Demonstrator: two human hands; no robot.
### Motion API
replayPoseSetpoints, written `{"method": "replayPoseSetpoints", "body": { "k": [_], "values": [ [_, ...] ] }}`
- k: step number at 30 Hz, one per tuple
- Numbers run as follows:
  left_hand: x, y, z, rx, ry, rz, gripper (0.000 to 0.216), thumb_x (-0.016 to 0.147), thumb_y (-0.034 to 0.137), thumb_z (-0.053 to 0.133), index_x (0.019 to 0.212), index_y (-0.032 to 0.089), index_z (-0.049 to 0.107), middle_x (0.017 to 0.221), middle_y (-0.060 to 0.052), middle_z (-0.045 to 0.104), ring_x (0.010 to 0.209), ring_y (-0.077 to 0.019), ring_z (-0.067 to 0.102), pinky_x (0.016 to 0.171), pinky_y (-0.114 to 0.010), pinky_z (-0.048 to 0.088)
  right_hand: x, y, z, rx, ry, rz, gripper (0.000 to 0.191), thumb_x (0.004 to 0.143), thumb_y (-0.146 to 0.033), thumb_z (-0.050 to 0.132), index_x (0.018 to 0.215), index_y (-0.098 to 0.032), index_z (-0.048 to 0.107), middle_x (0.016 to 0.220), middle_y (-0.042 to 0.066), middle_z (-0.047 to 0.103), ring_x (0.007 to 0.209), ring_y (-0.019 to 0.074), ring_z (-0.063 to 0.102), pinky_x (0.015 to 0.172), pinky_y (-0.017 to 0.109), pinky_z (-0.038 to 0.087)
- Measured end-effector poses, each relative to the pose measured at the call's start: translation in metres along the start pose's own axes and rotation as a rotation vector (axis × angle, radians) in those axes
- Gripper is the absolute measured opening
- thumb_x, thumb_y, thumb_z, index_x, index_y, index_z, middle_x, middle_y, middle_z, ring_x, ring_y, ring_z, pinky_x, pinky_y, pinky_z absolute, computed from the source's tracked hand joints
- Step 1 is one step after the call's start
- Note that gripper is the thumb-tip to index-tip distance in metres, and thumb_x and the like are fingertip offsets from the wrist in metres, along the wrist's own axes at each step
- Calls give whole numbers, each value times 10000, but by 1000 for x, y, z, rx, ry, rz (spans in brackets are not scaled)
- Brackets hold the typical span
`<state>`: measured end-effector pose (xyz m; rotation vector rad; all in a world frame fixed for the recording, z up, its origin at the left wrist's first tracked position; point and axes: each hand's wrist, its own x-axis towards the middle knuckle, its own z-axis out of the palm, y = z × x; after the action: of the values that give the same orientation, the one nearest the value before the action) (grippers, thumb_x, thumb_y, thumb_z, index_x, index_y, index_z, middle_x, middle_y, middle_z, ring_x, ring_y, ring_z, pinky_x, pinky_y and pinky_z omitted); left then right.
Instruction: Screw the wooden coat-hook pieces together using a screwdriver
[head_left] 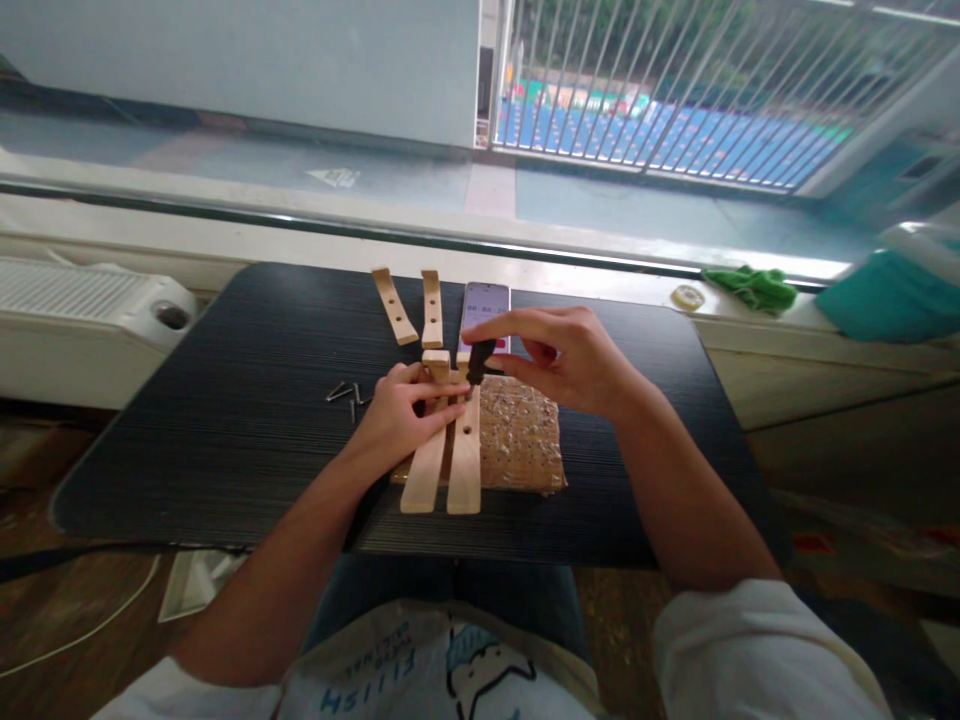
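My right hand (570,355) pinches the dark handle of what looks like a short screwdriver (481,358) between thumb and fingers. Its tip points down at the right wooden piece (465,470), a pale curved slat with a hole in it. Fingers of my left hand (397,415) reach across the left wooden piece (425,478) and hold the right one close to the tip. Both slats lie side by side on a tape-wrapped cardboard block (525,440), their wide ends overhanging its near edge. Whether a screw sits under the tip is hidden.
Two more wooden pieces (394,305) (432,310) lie at the back of the black table (247,400), beside a phone (487,300) showing a timer. Several screws (352,395) are left of my left hand. A tape roll (687,297) and green cloth (754,289) rest on the sill.
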<state>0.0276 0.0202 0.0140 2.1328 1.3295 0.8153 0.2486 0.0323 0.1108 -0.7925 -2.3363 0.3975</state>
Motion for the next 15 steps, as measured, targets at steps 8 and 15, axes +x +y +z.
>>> {"method": "replayPoseSetpoints", "body": {
  "k": [8, 15],
  "values": [
    [0, 2, -1, 8, -11, -23, 236, 798, 308, 724, 1032, 297, 754, 1047, -40, 672, 997, -243, 542, 968, -460, 457, 0, 0, -2, -43, 28, -21, 252, 862, -192, 599, 1093, -208, 698, 708, -34, 621, 550, 54, 460, 597, 203, 391],
    [0, 4, -2, 10, -12, -23, 238, 791, 290, 737, 1028, 294, 756, 1048, -50, 672, 992, -249, 538, 965, -472, 452, 0, 1, 0, -41, 49, -8, 236, 858, -200, 615, 1079, -197, 699, 703, -36, 605, 560, 50, 460, 597, 200, 384]
  ]
}}
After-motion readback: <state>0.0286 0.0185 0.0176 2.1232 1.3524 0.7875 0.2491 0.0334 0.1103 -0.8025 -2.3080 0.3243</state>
